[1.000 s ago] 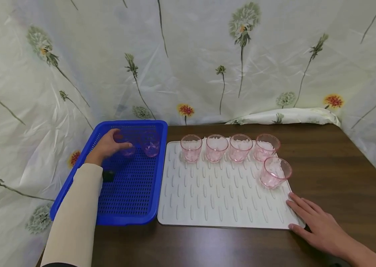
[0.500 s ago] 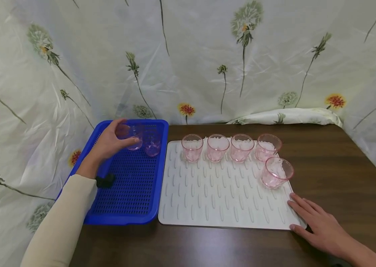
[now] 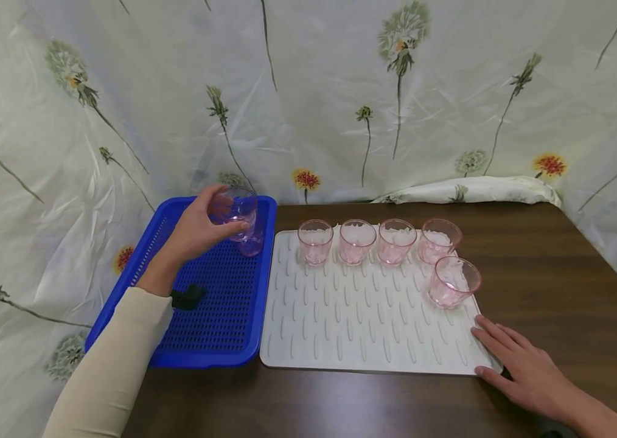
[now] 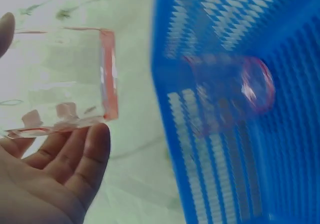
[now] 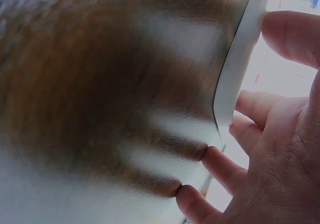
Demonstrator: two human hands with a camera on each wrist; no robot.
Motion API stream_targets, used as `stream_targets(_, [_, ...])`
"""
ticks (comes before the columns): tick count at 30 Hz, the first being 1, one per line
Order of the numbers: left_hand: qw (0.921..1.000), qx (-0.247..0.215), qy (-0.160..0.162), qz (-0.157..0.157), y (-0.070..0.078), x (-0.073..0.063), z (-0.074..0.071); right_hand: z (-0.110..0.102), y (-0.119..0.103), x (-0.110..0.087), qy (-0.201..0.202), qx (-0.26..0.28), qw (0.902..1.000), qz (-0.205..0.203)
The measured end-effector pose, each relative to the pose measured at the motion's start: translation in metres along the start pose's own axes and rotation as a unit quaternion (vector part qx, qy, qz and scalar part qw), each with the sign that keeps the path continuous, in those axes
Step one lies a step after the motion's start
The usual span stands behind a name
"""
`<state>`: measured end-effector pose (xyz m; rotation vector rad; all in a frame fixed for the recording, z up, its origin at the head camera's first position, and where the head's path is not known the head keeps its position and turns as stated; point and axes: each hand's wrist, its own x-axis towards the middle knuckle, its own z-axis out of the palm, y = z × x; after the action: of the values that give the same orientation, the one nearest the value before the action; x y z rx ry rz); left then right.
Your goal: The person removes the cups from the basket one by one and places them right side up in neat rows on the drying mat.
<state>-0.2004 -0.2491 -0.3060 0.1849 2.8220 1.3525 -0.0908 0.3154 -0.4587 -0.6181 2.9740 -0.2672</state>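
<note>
My left hand holds a clear, pink-tinted glass between thumb and fingers, raised over the back of a blue plastic basket. In the left wrist view, the pink rim of the held glass shows beside the fingertips. A second pink glass stands inside the basket near its wall, partly hidden behind the held one in the head view. My right hand rests at the near right corner of a white ridged mat, fingertips touching its edge and the table.
Several pink glasses stand on the mat: a row along its back edge, including one glass, and another glass in front at the right. Beneath lies a dark wooden table. A flowered curtain closes off the back and sides.
My left hand has lifted the glass from the basket's back left and carried it up and rightward. The right hand and the glasses on the mat stay put.
</note>
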Motion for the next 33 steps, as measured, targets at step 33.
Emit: stream_targets(33, [0.9918,-0.108,-0.069,0.008,0.136,0.015,0.151,0.009,0.009,0.001,0.049,-0.009,0.9982,-0.032])
